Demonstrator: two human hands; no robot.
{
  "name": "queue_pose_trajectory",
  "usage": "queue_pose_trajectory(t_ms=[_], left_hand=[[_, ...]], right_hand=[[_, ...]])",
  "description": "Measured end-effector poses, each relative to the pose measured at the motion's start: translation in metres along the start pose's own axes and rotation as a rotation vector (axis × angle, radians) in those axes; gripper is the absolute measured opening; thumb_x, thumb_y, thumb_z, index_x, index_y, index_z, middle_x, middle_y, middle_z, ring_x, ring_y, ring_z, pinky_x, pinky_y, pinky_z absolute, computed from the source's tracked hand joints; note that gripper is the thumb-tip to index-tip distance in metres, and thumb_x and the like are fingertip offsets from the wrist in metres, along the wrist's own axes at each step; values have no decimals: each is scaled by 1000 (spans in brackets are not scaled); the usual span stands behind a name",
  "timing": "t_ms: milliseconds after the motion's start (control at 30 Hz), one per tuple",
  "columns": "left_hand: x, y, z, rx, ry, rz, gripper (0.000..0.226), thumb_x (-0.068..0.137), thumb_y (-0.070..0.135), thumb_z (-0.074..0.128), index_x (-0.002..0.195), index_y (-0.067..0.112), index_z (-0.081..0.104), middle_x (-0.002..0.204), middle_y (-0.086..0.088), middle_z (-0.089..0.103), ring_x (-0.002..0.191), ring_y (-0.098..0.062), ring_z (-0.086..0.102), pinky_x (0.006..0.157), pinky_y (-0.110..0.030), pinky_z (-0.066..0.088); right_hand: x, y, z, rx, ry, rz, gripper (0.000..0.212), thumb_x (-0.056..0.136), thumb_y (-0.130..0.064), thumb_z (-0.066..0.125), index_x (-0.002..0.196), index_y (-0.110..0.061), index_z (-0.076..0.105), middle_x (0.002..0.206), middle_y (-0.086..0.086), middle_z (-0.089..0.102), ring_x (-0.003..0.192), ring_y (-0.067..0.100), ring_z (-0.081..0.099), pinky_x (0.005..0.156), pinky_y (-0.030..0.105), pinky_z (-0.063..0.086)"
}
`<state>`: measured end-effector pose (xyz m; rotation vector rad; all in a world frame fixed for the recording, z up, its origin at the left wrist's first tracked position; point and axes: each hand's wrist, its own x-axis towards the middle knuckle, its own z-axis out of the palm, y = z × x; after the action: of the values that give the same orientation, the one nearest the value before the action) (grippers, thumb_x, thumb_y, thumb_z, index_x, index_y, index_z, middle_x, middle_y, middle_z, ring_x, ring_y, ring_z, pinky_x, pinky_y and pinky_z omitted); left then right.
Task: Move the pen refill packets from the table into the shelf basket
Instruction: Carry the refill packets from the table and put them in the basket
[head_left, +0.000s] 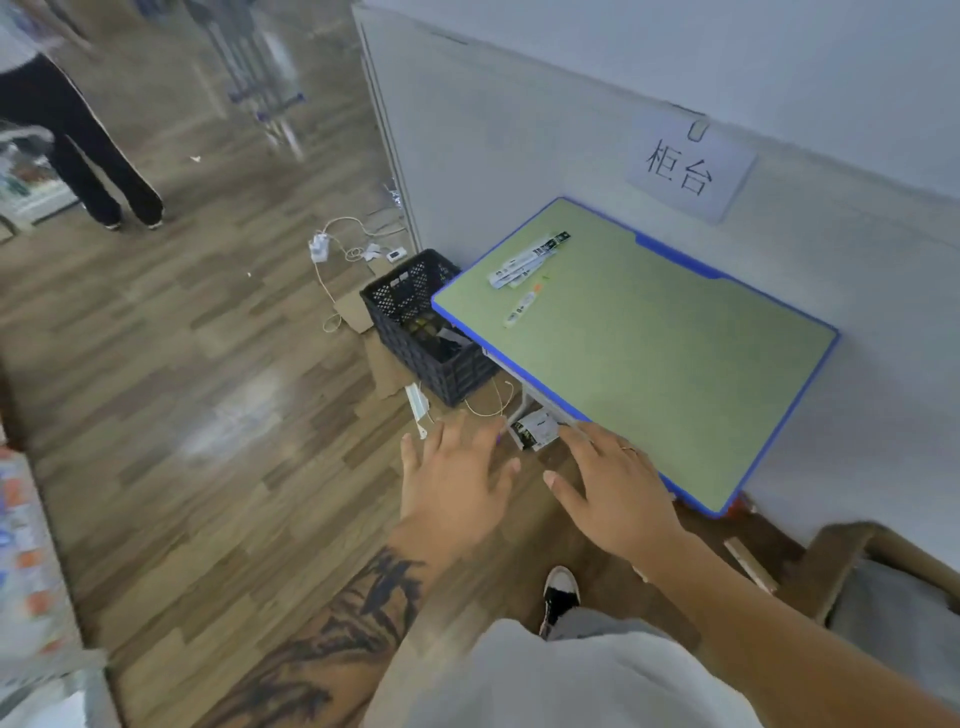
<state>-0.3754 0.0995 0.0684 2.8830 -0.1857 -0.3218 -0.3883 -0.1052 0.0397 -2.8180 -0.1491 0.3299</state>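
Packets (527, 258) lie at table's (675, 364) 10 o'clock corner. L hand (457, 478) & R hand (613, 488) hover at 6, fingers spread, grasping nothing.

A white paper sign (691, 169) is hanging clipped to the grey wall above the table, reading 柜台; print on the refill packets (527, 260) is blurring beyond reading
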Motion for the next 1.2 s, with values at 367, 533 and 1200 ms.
queue_pose_trajectory(t_ms=[367,533,1200], left_hand=[[101,36,2,22,-8,-89,54,101,62,40,152,47,30,164,-3,31,154,-25,24,122,-62,16],[145,33,2,62,-28,-100,56,100,62,42,152,46,31,160,-3,37,148,-25,35,121,-59,22],[423,-58,-8,118,-254,201,61,101,62,42,157,38,33,163,-7,35,152,-28,28,122,-62,21]], right_hand=[[116,60,-9,57,-59,-54,60,102,-57,45,155,-28,39,161,5,41,144,28,43,117,43,34],[153,68,-4,88,-106,-37,61,103,-56,45,155,-26,39,160,5,41,142,30,45,114,43,36],[385,34,12,508,-264,759,53,97,-65,54,129,-23,49,115,6,65,104,29,64,79,38,49]])
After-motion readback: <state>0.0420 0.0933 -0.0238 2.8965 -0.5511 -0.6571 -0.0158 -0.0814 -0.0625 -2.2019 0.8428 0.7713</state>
